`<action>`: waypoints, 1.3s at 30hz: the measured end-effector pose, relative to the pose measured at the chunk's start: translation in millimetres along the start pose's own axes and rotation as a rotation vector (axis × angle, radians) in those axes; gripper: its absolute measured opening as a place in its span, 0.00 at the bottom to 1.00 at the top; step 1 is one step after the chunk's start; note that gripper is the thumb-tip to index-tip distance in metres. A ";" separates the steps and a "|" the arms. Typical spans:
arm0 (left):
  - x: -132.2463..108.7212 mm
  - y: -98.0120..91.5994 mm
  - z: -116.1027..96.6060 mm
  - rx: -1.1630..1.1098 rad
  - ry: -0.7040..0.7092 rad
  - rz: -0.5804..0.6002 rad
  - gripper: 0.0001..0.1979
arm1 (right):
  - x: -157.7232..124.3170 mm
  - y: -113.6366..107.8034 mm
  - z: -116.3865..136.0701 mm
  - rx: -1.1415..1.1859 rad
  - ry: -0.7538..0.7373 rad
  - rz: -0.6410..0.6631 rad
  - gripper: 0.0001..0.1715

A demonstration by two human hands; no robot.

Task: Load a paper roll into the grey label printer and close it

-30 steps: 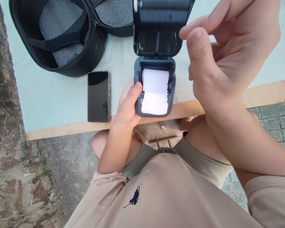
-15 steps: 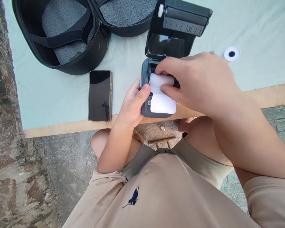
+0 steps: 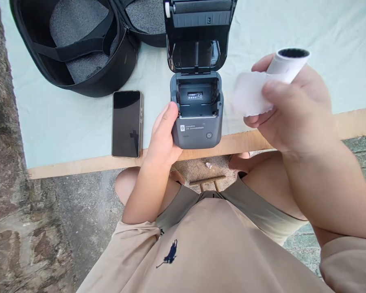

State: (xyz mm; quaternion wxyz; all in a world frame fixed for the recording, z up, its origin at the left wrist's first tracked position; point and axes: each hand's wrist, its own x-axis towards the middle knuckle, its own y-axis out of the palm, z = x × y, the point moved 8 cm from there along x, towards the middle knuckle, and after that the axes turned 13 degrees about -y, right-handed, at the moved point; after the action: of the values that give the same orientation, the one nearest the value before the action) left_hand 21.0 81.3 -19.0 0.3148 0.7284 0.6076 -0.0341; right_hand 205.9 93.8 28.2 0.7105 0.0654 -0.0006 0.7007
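A small grey printer (image 3: 197, 132) stands at the table's near edge with its black lid (image 3: 198, 38) swung open and its paper bay bare. My left hand (image 3: 163, 136) grips the printer's left side, thumb on its top corner. To the right, raised above the table, my right hand (image 3: 293, 110) is closed round a white paper roll (image 3: 285, 63) whose loose end (image 3: 248, 93) hangs out toward the printer.
A dark phone (image 3: 126, 123) lies face up left of the printer. An open black case (image 3: 79, 44) with grey foam lining sits at the back left. The table (image 3: 64, 122) has a pale green cover and a wooden front edge. My knees are below it.
My right hand reached into the printer's bay, took hold of the paper roll and lifted it out to the right. The bay no longer holds paper. The left hand stayed on the printer.
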 end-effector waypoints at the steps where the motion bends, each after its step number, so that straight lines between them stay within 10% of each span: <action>1: -0.1 0.3 -0.7 0.005 0.006 -0.012 0.26 | -2.1 0.4 0.8 -0.029 -0.051 0.011 0.19; 10: 0.0 0.1 -3.3 0.037 0.021 -0.059 0.28 | -11.8 9.0 11.3 -0.806 -0.364 0.249 0.15; 18: -0.1 1.0 -1.3 0.020 0.023 -0.010 0.29 | -10.7 9.1 7.7 -0.955 -0.313 0.250 0.20; 25: 0.0 -0.1 0.9 0.025 -0.002 0.000 0.25 | -14.3 8.9 -2.9 -0.922 -0.313 0.298 0.44; 31: -1.0 -1.9 0.2 0.056 0.029 -0.087 0.32 | -26.8 -31.5 50.1 -0.951 -0.758 -0.065 0.32; 39: 0.4 0.6 -1.0 0.016 0.031 -0.007 0.25 | 10.4 -63.4 2.9 -1.171 -0.190 -0.044 0.34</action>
State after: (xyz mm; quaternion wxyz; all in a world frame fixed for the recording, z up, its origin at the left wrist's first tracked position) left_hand 21.3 82.1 -18.2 0.2996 0.7292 0.6146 -0.0287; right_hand 269.5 103.2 26.2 0.6395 -0.2750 -0.4495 0.5598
